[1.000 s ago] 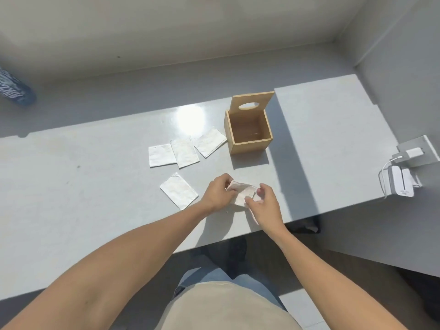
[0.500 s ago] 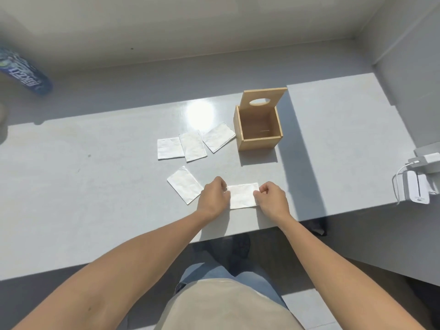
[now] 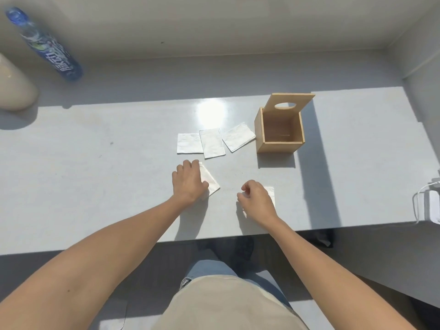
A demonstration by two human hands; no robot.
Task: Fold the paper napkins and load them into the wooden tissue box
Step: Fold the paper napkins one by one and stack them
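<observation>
An open light wooden tissue box (image 3: 279,129), its holed lid tipped back, is stood on the pale grey table (image 3: 95,175). Three white paper napkins (image 3: 212,142) are laid just left of it. Nearer the person, a fourth napkin (image 3: 210,181) is covered by the left hand (image 3: 189,181), fingers relaxed. Below the box, a folded napkin (image 3: 271,192) is touched by the loosely curled right hand (image 3: 256,201); whether it is pinched cannot be told.
</observation>
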